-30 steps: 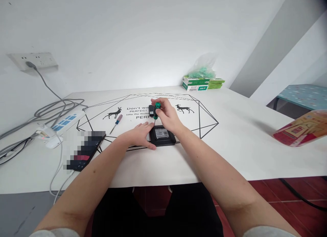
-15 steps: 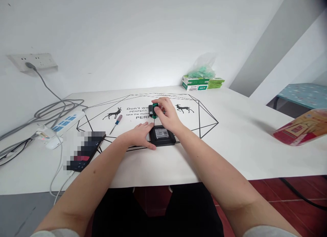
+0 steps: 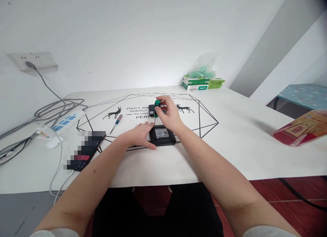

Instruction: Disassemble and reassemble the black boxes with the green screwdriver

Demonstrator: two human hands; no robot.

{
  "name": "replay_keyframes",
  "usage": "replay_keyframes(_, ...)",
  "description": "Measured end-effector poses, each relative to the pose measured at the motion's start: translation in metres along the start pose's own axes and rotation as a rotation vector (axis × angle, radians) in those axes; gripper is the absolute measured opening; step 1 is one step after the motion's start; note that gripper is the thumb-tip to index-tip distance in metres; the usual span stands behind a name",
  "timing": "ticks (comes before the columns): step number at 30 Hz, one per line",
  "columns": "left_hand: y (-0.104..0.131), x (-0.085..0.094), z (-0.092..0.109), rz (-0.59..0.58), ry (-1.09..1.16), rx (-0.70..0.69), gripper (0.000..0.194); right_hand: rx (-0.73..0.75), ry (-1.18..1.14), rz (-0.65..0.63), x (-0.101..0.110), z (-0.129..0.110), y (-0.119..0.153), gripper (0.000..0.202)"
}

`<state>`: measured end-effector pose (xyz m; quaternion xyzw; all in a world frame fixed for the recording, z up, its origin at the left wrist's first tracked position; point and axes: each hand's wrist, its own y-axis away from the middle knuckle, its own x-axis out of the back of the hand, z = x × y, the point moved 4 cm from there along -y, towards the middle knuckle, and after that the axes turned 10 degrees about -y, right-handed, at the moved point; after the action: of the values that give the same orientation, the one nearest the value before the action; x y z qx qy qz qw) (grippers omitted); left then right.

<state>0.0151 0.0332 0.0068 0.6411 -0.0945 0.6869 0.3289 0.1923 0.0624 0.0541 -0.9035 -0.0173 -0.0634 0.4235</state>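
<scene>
My right hand (image 3: 168, 114) grips a screwdriver (image 3: 157, 107) by its green and black handle. The thin shaft points down, leaning slightly, at the far left corner of a flat black device (image 3: 162, 140) with a white printed label. Whether the tip sits in a screw is too small to tell. Along the device's left side lies my left hand (image 3: 140, 136), fingers stretched out and thumb by the near corner. Behind the screwdriver is a small black object (image 3: 151, 111), partly covered by my right hand.
A second screwdriver (image 3: 116, 123) lies to the left. Closer in are a dark phone (image 3: 88, 150), a white power strip (image 3: 67, 123) and coiled grey cables (image 3: 53, 106). Green and white boxes (image 3: 195, 83) stand against the wall, and a red and yellow packet (image 3: 298, 129) is at the right.
The screwdriver's handle has tilted a little to the right and turned with my right hand. My left hand and the black device stay in place.
</scene>
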Motion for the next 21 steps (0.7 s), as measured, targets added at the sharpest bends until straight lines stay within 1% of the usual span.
replay_keyframes(4,0.000,0.000,0.000,0.002,0.003,-0.012,0.144,-0.008,-0.027,0.030,0.002,0.002,-0.001,0.033)
replay_keyframes(7,-0.002,0.000,-0.004,0.042,0.035,-0.028,0.139,-0.012,-0.048,0.046,0.004,0.002,-0.001,0.034)
replay_keyframes(8,-0.002,0.000,-0.005,0.073,0.053,-0.044,0.132,-0.012,-0.057,0.055,0.004,0.003,-0.001,0.034)
replay_keyframes(9,-0.004,0.001,-0.007,0.118,0.073,-0.066,0.120,-0.013,-0.066,0.065,0.005,0.003,-0.001,0.034)
replay_keyframes(11,-0.007,0.003,-0.009,0.254,0.095,-0.113,0.086,-0.015,-0.087,0.086,0.006,0.003,-0.002,0.033)
replay_keyframes(13,-0.011,0.006,-0.010,0.417,0.070,-0.146,0.050,-0.019,-0.106,0.100,0.007,0.004,-0.003,0.032)
replay_keyframes(14,-0.013,0.006,-0.011,0.487,0.041,-0.158,0.035,-0.024,-0.114,0.103,0.006,0.005,-0.003,0.032)
replay_keyframes(15,-0.015,0.006,-0.011,0.542,0.013,-0.167,0.025,-0.032,-0.120,0.105,0.006,0.006,-0.003,0.031)
replay_keyframes(16,-0.017,0.006,-0.011,0.580,-0.011,-0.171,0.020,-0.041,-0.123,0.107,0.006,0.007,-0.003,0.031)
replay_keyframes(18,-0.020,0.006,-0.013,0.616,-0.050,-0.160,0.016,-0.060,-0.125,0.113,0.006,0.009,-0.003,0.030)
replay_keyframes(21,-0.022,0.007,-0.019,0.603,-0.116,-0.077,0.016,-0.069,-0.114,0.133,0.008,0.009,-0.002,0.030)
